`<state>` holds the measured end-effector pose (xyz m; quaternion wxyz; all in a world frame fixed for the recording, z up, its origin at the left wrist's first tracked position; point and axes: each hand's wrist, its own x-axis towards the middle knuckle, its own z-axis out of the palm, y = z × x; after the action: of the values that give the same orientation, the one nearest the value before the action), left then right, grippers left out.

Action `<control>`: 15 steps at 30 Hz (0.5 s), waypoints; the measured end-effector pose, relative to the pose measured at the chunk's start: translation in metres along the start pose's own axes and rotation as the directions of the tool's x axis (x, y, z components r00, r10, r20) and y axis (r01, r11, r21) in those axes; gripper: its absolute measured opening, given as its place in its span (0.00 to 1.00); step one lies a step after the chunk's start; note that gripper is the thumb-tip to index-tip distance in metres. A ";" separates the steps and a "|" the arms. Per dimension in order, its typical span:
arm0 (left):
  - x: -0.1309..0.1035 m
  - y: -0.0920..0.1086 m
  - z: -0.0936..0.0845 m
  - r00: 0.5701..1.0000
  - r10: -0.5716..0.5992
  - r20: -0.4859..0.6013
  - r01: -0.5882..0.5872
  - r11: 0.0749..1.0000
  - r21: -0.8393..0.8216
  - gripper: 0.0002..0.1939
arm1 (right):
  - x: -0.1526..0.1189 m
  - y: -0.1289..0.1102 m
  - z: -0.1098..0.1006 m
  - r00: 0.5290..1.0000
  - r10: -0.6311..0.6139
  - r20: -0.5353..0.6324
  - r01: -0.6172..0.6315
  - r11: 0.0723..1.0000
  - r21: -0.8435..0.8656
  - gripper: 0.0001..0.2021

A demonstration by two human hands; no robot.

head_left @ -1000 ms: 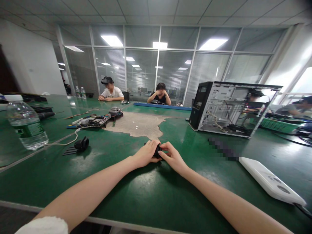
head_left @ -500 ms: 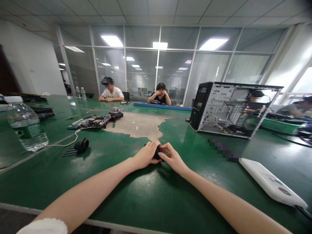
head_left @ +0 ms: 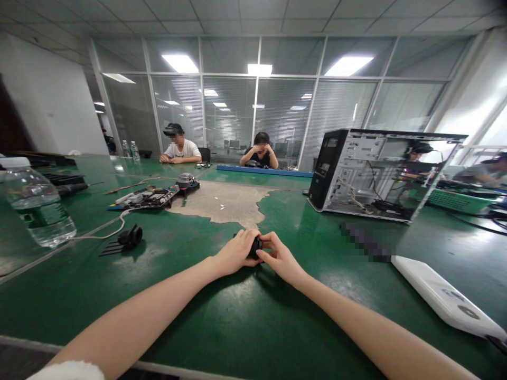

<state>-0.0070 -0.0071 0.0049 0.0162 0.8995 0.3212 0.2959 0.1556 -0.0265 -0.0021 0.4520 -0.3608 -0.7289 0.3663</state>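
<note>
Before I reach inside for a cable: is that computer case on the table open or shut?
Open. The computer case stands upright with no side panel; its drive bays and loose wiring show.

Three water bottles point(head_left: 36, 208), one open computer case point(head_left: 376, 174), perhaps four other people point(head_left: 180, 148).

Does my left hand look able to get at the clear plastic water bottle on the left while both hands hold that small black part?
Probably yes. The left hand would have to let go of the small black part first; bare green table lies between it and the clear plastic water bottle.
</note>
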 end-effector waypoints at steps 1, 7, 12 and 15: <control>0.000 0.000 0.000 1.000 -0.003 0.000 0.003 1.000 -0.001 0.28 | 0.000 -0.001 0.000 1.000 -0.017 -0.011 0.017 1.000 -0.013 0.09; 0.001 0.000 0.001 1.000 -0.018 -0.001 0.018 0.999 -0.027 0.27 | 0.001 0.001 -0.001 0.999 -0.021 -0.045 0.020 1.000 -0.020 0.08; 0.001 0.002 -0.002 1.000 -0.013 0.008 0.013 0.999 -0.031 0.28 | 0.002 0.003 -0.001 0.996 0.078 -0.035 -0.077 0.997 0.017 0.14; 0.001 0.002 -0.002 1.000 -0.019 0.014 0.019 0.999 -0.025 0.27 | 0.001 0.000 -0.002 0.998 0.059 -0.010 -0.059 0.998 0.019 0.13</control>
<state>-0.0064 -0.0087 0.0074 0.0325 0.8980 0.3260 0.2938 0.1568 -0.0251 -0.0015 0.4481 -0.3798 -0.7122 0.3843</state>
